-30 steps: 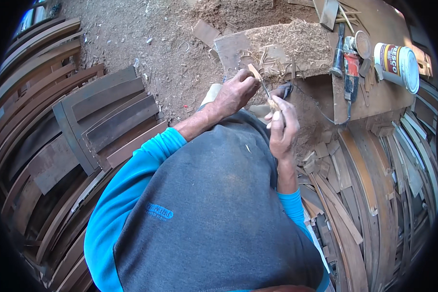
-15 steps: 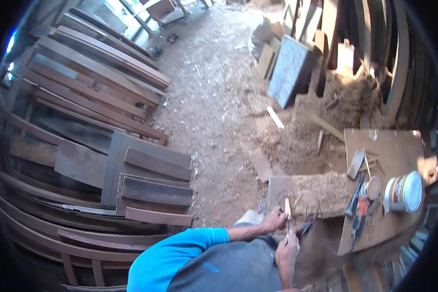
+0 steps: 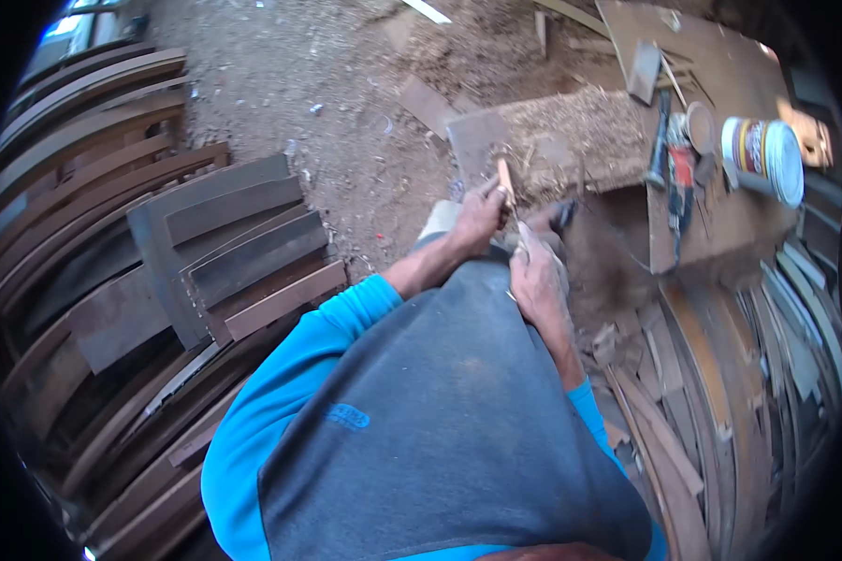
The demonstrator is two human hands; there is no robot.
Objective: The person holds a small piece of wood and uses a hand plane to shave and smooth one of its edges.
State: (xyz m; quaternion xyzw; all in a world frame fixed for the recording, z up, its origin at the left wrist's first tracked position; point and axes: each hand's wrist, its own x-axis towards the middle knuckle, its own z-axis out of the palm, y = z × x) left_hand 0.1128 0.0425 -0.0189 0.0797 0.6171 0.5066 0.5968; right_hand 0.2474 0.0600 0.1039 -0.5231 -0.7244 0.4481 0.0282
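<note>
Vs. prev frame, head view has swung down: both hands + wood strip now sit upper-mid in view, not near the bottom edge. Pale wood strip [image 3: 505, 176] is at the L hand [image 3: 480, 215], long axis running away from the person, tip slightly left; L fingers closed round its near end. Thin tool [image 3: 515, 213] lies btwn strip and R hand [image 3: 539, 279], roughly in line w/ strip; R fingers closed on its near end. L hand's nearer the strip; blur, so can't tell if tool touches it. Beyond: shavings-strewn slab [image 3: 589, 131]. Further R, table [image 3: 720, 234] w/ red-black grinder [image 3: 682, 178] and white bucket [image 3: 782, 161]; bucket contents hidden.
</note>
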